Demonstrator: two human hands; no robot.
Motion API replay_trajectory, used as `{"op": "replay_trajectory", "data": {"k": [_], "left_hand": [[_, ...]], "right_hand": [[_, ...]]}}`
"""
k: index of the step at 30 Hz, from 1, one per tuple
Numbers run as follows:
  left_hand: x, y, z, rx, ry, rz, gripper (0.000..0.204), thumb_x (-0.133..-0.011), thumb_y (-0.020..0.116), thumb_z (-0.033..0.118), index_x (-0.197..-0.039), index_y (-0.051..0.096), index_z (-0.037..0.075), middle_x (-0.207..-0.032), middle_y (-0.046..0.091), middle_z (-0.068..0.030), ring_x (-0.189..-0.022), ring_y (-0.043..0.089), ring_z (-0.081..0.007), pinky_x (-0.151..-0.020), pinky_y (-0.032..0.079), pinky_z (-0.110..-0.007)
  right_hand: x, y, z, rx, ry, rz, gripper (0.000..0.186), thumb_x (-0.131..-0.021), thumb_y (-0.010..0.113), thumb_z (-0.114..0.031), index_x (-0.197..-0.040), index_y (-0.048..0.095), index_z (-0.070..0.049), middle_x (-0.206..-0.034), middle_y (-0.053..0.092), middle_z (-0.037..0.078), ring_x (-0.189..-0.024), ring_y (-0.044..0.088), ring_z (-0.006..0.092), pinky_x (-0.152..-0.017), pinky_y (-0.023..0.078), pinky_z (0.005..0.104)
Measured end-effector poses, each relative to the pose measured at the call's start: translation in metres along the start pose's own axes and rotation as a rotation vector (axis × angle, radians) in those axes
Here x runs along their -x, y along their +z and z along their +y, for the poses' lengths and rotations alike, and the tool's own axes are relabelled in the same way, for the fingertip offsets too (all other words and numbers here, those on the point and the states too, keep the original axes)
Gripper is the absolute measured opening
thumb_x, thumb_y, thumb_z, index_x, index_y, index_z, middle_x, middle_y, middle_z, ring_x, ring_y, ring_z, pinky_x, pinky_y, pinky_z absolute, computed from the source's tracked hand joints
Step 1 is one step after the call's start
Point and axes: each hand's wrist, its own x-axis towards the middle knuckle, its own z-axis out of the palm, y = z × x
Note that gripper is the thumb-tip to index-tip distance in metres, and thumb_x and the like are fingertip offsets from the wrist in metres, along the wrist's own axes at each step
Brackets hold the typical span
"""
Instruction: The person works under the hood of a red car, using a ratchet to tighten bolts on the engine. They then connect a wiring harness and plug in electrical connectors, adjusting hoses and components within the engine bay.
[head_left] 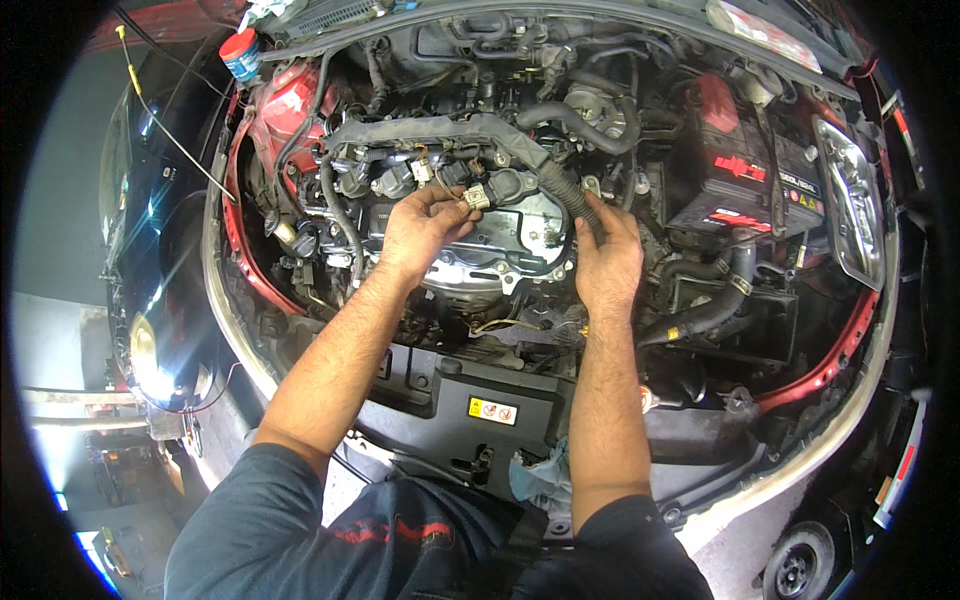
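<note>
My left hand (425, 228) is over the engine, fingers closed on a small off-white electrical connector (476, 198) with wires leading to it. Just beside that plug is a dark ignition coil (508, 186), one of several in a row along the engine. My right hand (610, 262) grips the corrugated wiring conduit (563, 186) where it bends down, thumb on one side and fingers on the other. Below both hands lies the shiny metal engine cover (470, 268). The conduit's lower end is hidden by my right hand.
A black battery (725, 170) with a red terminal cover stands at the right. Across the back runs a black hose (575, 118). A red-lidded tub (240, 52) sits at the far left corner. Along the front, a blue cloth (540, 478) lies on the black front panel (435, 425).
</note>
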Motion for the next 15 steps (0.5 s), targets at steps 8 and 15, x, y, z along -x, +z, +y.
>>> {"op": "replay_trajectory", "data": {"k": [8, 15], "left_hand": [[-0.015, -0.012, 0.008, -0.395, 0.047, -0.088, 0.04, -0.088, 0.081, 0.012, -0.12, 0.065, -0.006, -0.1, 0.076, -0.0115, -0.088, 0.071, -0.0135, -0.081, 0.059, -0.026], [-0.026, -0.017, 0.004, -0.398, 0.082, -0.126, 0.036, -0.086, 0.082, 0.011, -0.114, 0.068, -0.008, -0.096, 0.076, -0.0125, -0.084, 0.072, -0.0118, -0.076, 0.06, -0.025]], "right_hand": [[0.001, 0.005, 0.001, 0.008, -0.011, 0.046, 0.035, -0.089, 0.071, -0.006, -0.123, 0.072, -0.009, -0.113, 0.066, 0.014, -0.108, 0.065, 0.0299, -0.1, 0.05, 0.0401], [0.001, 0.013, 0.001, 0.06, -0.033, 0.086, 0.034, -0.087, 0.07, -0.003, -0.121, 0.072, -0.008, -0.109, 0.065, 0.014, -0.105, 0.064, 0.0315, -0.096, 0.05, 0.0417]]}}
